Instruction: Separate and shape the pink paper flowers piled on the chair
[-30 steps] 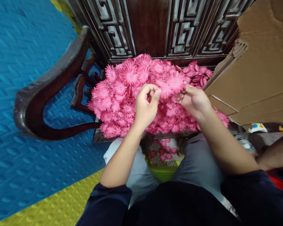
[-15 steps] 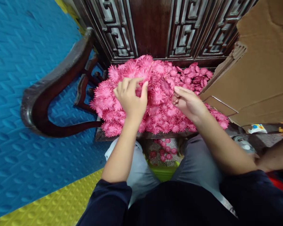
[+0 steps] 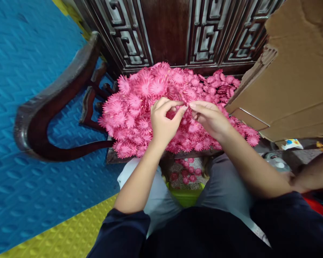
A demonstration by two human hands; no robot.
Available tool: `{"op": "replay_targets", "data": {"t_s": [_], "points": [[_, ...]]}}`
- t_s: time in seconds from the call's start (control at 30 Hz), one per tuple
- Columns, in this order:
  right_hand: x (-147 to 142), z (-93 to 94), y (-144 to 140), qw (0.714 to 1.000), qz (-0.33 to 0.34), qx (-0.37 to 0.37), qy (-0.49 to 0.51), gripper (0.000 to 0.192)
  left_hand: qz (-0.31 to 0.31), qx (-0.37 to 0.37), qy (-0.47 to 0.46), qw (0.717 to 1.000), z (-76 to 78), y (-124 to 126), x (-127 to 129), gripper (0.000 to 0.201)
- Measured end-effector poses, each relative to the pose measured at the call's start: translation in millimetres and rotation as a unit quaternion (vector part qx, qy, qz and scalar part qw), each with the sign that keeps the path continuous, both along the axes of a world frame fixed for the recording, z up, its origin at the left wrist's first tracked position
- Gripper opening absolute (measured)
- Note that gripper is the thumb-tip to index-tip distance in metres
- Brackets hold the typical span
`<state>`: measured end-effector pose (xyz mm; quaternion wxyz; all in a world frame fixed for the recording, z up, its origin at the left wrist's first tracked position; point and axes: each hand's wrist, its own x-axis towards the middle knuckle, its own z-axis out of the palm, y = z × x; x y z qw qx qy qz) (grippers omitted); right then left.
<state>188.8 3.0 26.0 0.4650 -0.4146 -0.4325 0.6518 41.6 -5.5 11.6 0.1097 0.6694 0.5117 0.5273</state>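
A large heap of pink artificial flowers (image 3: 121, 107) covers the dark wooden seat. Over its middle, my left hand (image 3: 165, 118) and my right hand (image 3: 210, 116) meet fingertip to fingertip. Thumb and forefinger of the right hand pinch a pink flower (image 3: 181, 94), seen nearly edge-on against the heap. My left thumb and forefinger close at the same spot, on the flower's near edge; the other left fingers are curled. Exactly where each fingertip grips is hard to make out against the pink.
A curved wooden armrest (image 3: 56, 89) stands at the left, over blue matting (image 3: 10, 179). A cardboard box (image 3: 298, 79) flanks the heap on the right. Loose flowers (image 3: 190, 172) lie on the floor between my knees. Another person's arm (image 3: 314, 170) shows at the right edge.
My left hand has moved right and slightly down from above the heap to my right hand, and its open fingers have closed. The flower has turned nearly edge-on.
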Motion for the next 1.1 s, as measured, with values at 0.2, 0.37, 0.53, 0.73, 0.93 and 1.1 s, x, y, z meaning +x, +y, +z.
{"op": "replay_targets", "data": {"t_s": [0.2, 0.37, 0.53, 0.73, 0.93, 1.1], "points": [[0.8, -3.6, 1.5, 0.999, -0.008, 0.036, -0.034, 0.010, -0.001, -0.007, 0.007, 1.000, -1.1, -1.4, 3.0, 0.010], [0.6, -4.7, 1.8, 0.997, -0.020, 0.054, -0.043, 0.006, 0.012, -0.009, 0.051, 0.999, -0.6, -0.8, 3.9, 0.013], [-0.5, -3.7, 0.3, 0.998, -0.007, 0.049, -0.044, 0.005, 0.019, -0.001, 0.031, 0.999, -0.3, -0.5, 3.0, 0.013], [0.3, -1.5, 0.9, 0.998, -0.046, 0.037, -0.028, 0.008, 0.050, -0.011, -0.028, 0.998, 5.1, 2.3, -5.3, 0.012], [3.6, -1.0, 4.2, 0.997, -0.063, 0.018, -0.041, 0.021, 0.206, 0.062, -0.048, 0.976, 13.4, 11.5, -28.2, 0.019], [5.8, -4.0, 8.1, 0.996, -0.086, 0.015, -0.015, 0.021, 0.279, 0.059, -0.043, 0.957, 10.7, 25.3, -56.7, 0.007]]}}
